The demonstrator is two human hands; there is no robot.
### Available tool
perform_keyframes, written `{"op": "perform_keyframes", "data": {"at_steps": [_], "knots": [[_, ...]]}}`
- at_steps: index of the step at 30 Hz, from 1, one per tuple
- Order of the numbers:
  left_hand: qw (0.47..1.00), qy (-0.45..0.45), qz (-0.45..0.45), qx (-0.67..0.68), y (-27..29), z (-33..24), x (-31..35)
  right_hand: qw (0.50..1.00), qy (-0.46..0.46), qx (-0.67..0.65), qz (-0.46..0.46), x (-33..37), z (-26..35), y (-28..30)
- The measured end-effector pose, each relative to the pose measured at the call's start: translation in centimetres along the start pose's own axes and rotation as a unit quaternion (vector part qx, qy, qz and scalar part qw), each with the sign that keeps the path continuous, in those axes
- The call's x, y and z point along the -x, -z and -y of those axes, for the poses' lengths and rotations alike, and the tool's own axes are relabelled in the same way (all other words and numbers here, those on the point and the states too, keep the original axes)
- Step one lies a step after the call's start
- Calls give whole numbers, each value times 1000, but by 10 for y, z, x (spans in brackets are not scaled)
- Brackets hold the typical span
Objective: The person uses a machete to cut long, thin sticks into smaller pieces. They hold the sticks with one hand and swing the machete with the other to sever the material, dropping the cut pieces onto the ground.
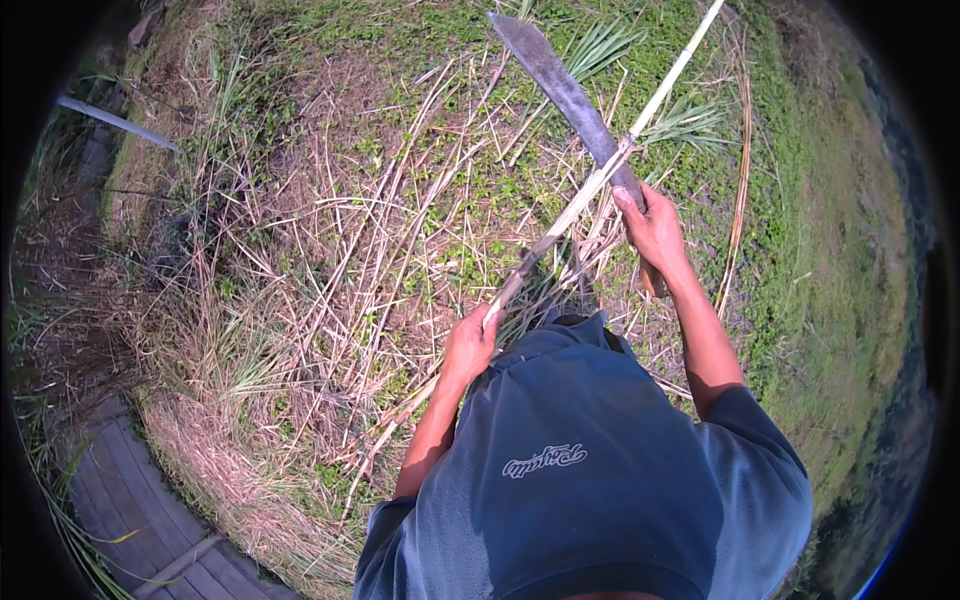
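My left hand (469, 345) is closed around the lower part of a long pale cane stalk (570, 212). The stalk slants up and away to the right, with dry husk along its middle and a smooth, whitish upper length. In my right hand (655, 232) is a machete (568, 92), gripped near the base of its dark, broad blade; its brown wooden handle shows below the palm. The blade points up and to the left and crosses the stalk just above my right hand. Whether the edge touches the stalk, I cannot tell.
Dry stalks and straw (350, 230) litter the grassy ground ahead and to the left. Green cut leaves (690, 122) lie near the stalk's upper part. Grey planks (135, 490) are at the lower left, and a pale pole (118, 122) shows at the far left.
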State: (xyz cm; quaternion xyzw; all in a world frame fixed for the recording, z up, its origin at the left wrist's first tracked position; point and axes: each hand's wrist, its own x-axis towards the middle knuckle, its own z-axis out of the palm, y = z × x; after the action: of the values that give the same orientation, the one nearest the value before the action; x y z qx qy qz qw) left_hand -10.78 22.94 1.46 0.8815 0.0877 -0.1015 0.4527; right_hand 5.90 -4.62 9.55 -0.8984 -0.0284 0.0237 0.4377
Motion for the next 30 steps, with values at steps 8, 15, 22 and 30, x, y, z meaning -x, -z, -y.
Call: {"op": "perform_keyframes", "data": {"at_steps": [8, 15, 22, 30], "knots": [[999, -25, -4, 29, -1, -1, -14, 974, 86, -8, 211, 74, 3, -72], [995, -75, -10, 70, -12, 31, -14, 998, 25, -35, 46, 30, 11, -8], [998, -58, 24, 9, -15, 4, -17, 992, 55, 53, -96, 6, 12, 32], [996, -70, 43, 37, -16, -8, -31, 992, 64, 46, 100, 67, -9, -11]]}}
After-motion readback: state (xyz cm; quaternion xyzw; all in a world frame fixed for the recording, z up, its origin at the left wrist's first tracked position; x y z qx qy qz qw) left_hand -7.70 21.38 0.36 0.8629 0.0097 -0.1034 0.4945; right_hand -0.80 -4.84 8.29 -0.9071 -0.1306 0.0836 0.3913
